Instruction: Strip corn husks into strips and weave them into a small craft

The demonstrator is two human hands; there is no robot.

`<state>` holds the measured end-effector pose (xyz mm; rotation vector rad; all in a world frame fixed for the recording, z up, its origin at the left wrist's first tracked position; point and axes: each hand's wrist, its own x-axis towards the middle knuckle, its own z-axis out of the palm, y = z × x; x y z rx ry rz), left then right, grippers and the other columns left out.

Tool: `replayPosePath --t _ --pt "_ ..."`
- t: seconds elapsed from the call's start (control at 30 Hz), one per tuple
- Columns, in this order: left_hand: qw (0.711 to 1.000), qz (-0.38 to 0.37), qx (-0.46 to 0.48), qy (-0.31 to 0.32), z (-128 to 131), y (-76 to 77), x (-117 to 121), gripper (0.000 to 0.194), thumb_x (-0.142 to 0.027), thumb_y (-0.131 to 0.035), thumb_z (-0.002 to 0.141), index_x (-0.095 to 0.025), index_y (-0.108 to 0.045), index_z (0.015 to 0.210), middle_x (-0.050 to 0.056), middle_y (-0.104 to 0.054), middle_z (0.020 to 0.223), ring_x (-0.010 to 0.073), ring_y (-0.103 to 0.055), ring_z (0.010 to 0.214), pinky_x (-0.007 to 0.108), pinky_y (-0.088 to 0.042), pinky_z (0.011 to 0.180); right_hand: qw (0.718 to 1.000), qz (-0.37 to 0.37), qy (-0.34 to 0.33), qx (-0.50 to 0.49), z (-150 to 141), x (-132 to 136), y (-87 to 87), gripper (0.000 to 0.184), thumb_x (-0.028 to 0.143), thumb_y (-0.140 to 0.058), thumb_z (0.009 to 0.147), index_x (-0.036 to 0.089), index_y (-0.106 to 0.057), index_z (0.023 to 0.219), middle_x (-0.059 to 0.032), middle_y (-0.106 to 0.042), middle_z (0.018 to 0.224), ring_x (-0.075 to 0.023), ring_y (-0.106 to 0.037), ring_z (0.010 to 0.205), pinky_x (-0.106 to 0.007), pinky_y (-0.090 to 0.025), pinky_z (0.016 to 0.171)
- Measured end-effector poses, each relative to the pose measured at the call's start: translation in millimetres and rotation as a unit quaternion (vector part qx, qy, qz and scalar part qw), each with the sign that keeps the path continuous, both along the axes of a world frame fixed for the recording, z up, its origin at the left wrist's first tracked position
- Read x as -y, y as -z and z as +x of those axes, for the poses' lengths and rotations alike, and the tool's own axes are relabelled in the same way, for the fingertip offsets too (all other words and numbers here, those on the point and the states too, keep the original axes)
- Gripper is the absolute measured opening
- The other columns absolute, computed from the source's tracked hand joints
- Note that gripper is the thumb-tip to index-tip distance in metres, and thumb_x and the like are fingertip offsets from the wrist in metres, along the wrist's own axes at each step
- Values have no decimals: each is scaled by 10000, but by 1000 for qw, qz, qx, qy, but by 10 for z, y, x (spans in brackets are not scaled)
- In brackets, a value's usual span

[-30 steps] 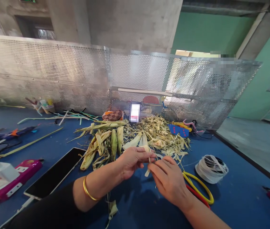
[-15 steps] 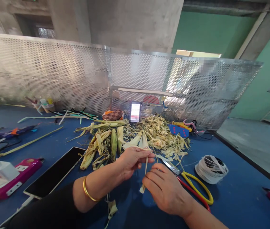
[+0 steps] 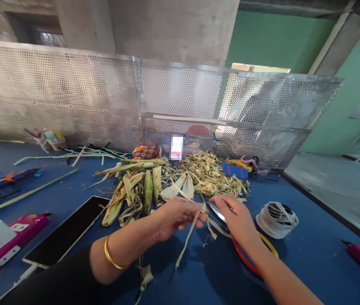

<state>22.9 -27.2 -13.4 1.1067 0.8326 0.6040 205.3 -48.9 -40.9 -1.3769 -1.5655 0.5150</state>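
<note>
My left hand (image 3: 180,217) is closed in a pinch on a thin corn husk strip (image 3: 186,243), whose ends hang down in front of it. A broad pale husk piece (image 3: 186,186) shows just beyond that hand. My right hand (image 3: 235,218) is close by on the right, fingers bent together near the strip's top end; what lies between its fingertips is hidden. Beneath it lie scissors (image 3: 269,243) with red and yellow handles, partly covered by the hand.
Dried corn husks (image 3: 129,190) and a heap of shreds (image 3: 211,173) lie beyond my hands. To the right is a spool of white string (image 3: 277,220). A dark-screened tablet (image 3: 67,231) and a magenta power strip (image 3: 18,239) are left. A perforated metal screen (image 3: 180,93) closes off the back.
My right hand has moved up and away from the strip's lower end, to beside my left fingertips and over the scissors. The strip's ends now hang loose and spread apart.
</note>
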Motion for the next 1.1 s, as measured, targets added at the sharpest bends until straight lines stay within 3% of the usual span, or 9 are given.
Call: replayPosePath --t 0.13,0.27,0.4,0.47,0.57,0.63,0.77,0.9,1.1 --pt "1000 10 -16 19 35 47 33 359 -466 -680 660 -108 -660 676 51 -657 680 68 -512 499 193 -170 359 956 -182 -127 -192 -71 -14 -10 435 576 -560 759 166 -642 640 -46 -628 639 -195 -593 707 -314 -444 722" --pt "999 22 -37 22 72 79 81 342 -463 -675 657 -122 -652 644 40 -649 660 61 -473 472 195 -169 358 915 -211 -171 -298 -172 38 10 337 494 -668 695 172 -588 638 9 -560 554 -144 -539 575 -293 -427 653" --pt "998 22 -56 11 84 90 88 293 -418 -684 649 -126 -659 644 26 -636 628 47 -423 446 190 -162 359 964 -152 -112 -185 -118 2 63 342 459 -624 738 180 -527 565 4 -540 552 -153 -523 585 -307 -417 650" --pt "997 26 -68 15 80 91 83 284 -404 -685 651 -120 -669 647 32 -640 625 45 -413 438 190 -166 355 993 -73 -15 -88 -51 -27 56 286 452 -615 741 171 -590 696 -29 -587 658 -191 -548 671 -334 -426 670" --pt "996 24 -70 38 76 81 93 283 -396 -702 639 -116 -685 668 42 -654 630 50 -422 431 193 -176 351 988 92 122 13 15 -31 -33 388 414 -636 727 165 -602 1023 -117 -610 1005 -270 -553 940 -398 -435 774" --pt "995 23 -75 63 82 70 116 287 -401 -713 629 -116 -679 635 44 -657 620 50 -423 421 194 -181 349 990 117 60 56 3 -2 -119 316 377 -603 765 188 -636 1016 -118 -600 1086 -269 -543 1019 -408 -429 837" --pt "991 23 -90 100 105 75 166 269 -388 -707 635 -119 -692 649 39 -659 598 64 -457 436 195 -208 359 978 -92 -190 5 -111 64 -205 186 345 -569 794 197 -680 773 -29 -658 758 -175 -610 691 -298 -480 623" --pt "990 22 -87 109 118 114 190 244 -356 -682 655 -122 -710 717 38 -666 601 73 -475 447 193 -230 365 955 -196 -193 -116 -196 81 -168 133 315 -625 711 184 -617 690 34 -581 571 -111 -506 478 -230 -384 438" --pt "989 18 -86 123 125 129 192 226 -328 -676 651 -119 -719 724 49 -671 614 69 -464 446 185 -237 371 963 -148 -144 -176 -279 102 -184 172 292 -644 654 183 -542 570 56 -472 530 -95 -424 527 -230 -341 507"
